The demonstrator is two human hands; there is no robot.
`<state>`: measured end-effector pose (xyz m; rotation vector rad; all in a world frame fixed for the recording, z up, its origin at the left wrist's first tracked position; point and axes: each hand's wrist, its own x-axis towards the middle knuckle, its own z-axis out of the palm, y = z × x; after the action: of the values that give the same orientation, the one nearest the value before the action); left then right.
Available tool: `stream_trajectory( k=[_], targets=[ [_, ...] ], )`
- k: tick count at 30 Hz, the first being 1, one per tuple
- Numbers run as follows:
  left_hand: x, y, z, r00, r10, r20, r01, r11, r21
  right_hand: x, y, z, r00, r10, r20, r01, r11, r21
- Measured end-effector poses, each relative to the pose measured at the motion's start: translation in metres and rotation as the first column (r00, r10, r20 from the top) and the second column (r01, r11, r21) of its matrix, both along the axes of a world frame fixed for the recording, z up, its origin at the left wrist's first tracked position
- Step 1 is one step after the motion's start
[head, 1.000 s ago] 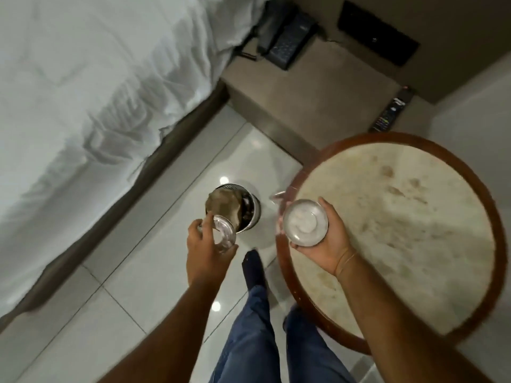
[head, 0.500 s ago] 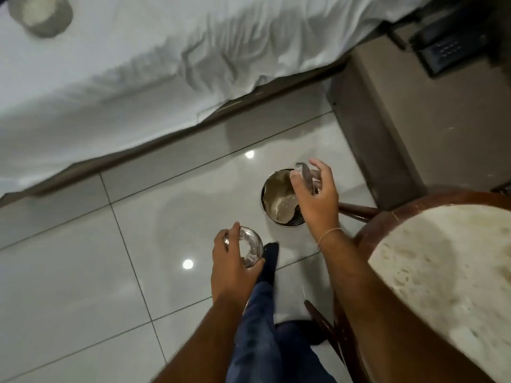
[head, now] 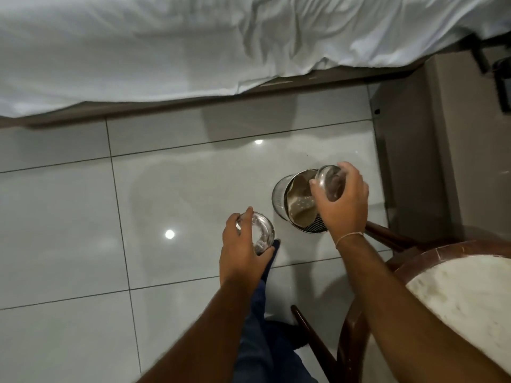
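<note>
My left hand (head: 240,250) grips a clear drinking glass (head: 261,233) over the floor, its mouth facing up toward me. My right hand (head: 343,203) grips a second clear glass (head: 329,182), tipped on its side right above a small perforated metal waste bin (head: 284,200) lined with a brownish bag (head: 300,200). The bin stands on the tiled floor between the bed and the table. My right hand covers part of the bin's rim.
A bed with a rumpled white sheet (head: 193,51) runs across the top. A brown bedside unit (head: 442,147) stands at the right. The round marble-topped wooden table (head: 456,294) is at the lower right. Glossy grey floor tiles (head: 83,230) spread left. My blue trouser leg (head: 260,327) is below.
The view has swung further toward the floor and bed. My right hand carried its glass from the table to above the bin and tipped it; my left hand with its glass moved little.
</note>
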<state>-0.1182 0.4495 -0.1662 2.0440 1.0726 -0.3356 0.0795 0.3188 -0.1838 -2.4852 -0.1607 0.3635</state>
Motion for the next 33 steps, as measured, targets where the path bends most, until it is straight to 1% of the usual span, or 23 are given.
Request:
stream_trajectory(
  k=[1, 2, 3, 4, 6, 7, 9, 10, 12, 14, 15, 17, 18, 19, 20, 22, 24, 26, 29, 31, 32, 33],
  targets=[
    [0.001, 0.001, -0.001, 1.000, -0.005, -0.003, 0.005, 1.000, 0.005, -0.003, 0.001, -0.001, 0.999, 0.023, -0.030, -0.023, 1.000, -0.007],
    [0.001, 0.001, -0.001, 1.000, -0.015, -0.005, 0.016, 1.000, 0.006, -0.006, 0.001, -0.003, 0.998, 0.015, -0.065, -0.016, 1.000, -0.017],
    [0.001, 0.001, -0.002, 1.000, -0.025, -0.007, 0.025, 1.000, 0.002, -0.010, 0.000, -0.004, 0.998, -0.010, -0.064, 0.008, 0.999, -0.034],
    [0.001, 0.001, -0.003, 1.000, -0.028, -0.004, 0.028, 1.000, -0.001, -0.012, 0.001, -0.004, 0.999, -0.028, -0.024, 0.027, 0.999, -0.033],
    [-0.001, 0.003, -0.005, 1.000, -0.022, -0.009, 0.022, 1.000, 0.003, -0.016, 0.004, -0.004, 0.999, 0.017, 0.049, -0.015, 0.999, -0.042],
    [-0.003, 0.003, -0.006, 1.000, -0.024, -0.019, 0.025, 1.000, 0.009, -0.017, 0.007, -0.003, 0.998, 0.050, 0.030, -0.049, 0.997, -0.061],
    [-0.008, 0.001, -0.009, 0.997, -0.051, -0.055, 0.052, 0.998, 0.018, -0.022, 0.008, -0.003, 0.999, 0.017, -0.043, -0.021, 0.995, -0.095],
    [-0.010, -0.001, -0.011, 0.996, -0.067, -0.061, 0.068, 0.998, 0.014, -0.022, 0.007, -0.003, 1.000, -0.027, -0.013, 0.025, 0.995, -0.095],
    [-0.011, -0.001, -0.013, 0.995, -0.074, -0.062, 0.075, 0.997, 0.009, -0.016, 0.015, 0.003, 0.990, -0.070, 0.121, 0.077, 0.995, -0.057],
    [-0.011, 0.000, -0.015, 0.994, -0.076, -0.074, 0.078, 0.997, 0.017, -0.007, 0.025, 0.011, 0.984, -0.042, 0.175, 0.048, 0.998, -0.029],
    [-0.010, 0.000, -0.015, 0.992, -0.090, -0.087, 0.092, 0.996, 0.020, -0.008, 0.026, 0.011, 0.987, -0.001, 0.164, 0.009, 0.999, -0.047],
    [-0.009, 0.000, -0.016, 0.988, -0.111, -0.107, 0.115, 0.993, 0.030, -0.017, 0.021, 0.007, 0.999, 0.042, 0.023, -0.039, 0.992, -0.118],
    [-0.007, -0.001, -0.016, 0.988, -0.110, -0.110, 0.114, 0.993, 0.030, -0.021, 0.018, 0.006, 0.998, 0.022, -0.056, -0.030, 0.989, -0.145],
    [-0.006, -0.001, -0.016, 0.989, -0.103, -0.108, 0.107, 0.994, 0.029, -0.022, 0.016, 0.007, 0.996, -0.005, -0.091, -0.009, 0.988, -0.152],
    [-0.004, -0.001, -0.017, 0.991, -0.093, -0.100, 0.096, 0.995, 0.029, -0.020, 0.018, 0.010, 0.997, -0.022, -0.069, 0.013, 0.991, -0.130],
    [0.000, 0.000, -0.019, 0.993, -0.078, -0.086, 0.081, 0.996, 0.030, -0.011, 0.029, 0.027, 0.998, -0.038, 0.049, 0.040, 0.999, -0.028],
    [0.001, -0.001, -0.021, 0.991, -0.096, -0.090, 0.099, 0.995, 0.030, -0.005, 0.037, 0.044, 0.983, -0.060, 0.176, 0.051, 0.997, 0.053],
    [0.000, -0.003, -0.024, 0.988, -0.118, -0.101, 0.121, 0.992, 0.024, -0.005, 0.037, 0.053, 0.971, -0.078, 0.227, 0.058, 0.994, 0.093],
    [0.002, -0.009, -0.023, 0.989, -0.118, -0.089, 0.119, 0.993, 0.012, -0.004, 0.037, 0.054, 0.970, -0.093, 0.223, 0.064, 0.989, 0.132],
    [0.006, -0.012, -0.021, 0.990, -0.116, -0.076, 0.117, 0.993, 0.001, -0.007, 0.034, 0.042, 0.974, -0.036, 0.223, 0.020, 0.997, 0.073],
    [0.008, -0.012, -0.020, 0.990, -0.124, -0.071, 0.124, 0.992, 0.000, -0.010, 0.030, 0.033, 0.986, 0.011, 0.164, -0.014, 1.000, 0.015],
    [0.007, -0.012, -0.020, 0.989, -0.128, -0.068, 0.128, 0.992, 0.002, -0.015, 0.027, 0.021, 0.998, 0.039, 0.058, -0.036, 0.998, -0.047]
  ],
)
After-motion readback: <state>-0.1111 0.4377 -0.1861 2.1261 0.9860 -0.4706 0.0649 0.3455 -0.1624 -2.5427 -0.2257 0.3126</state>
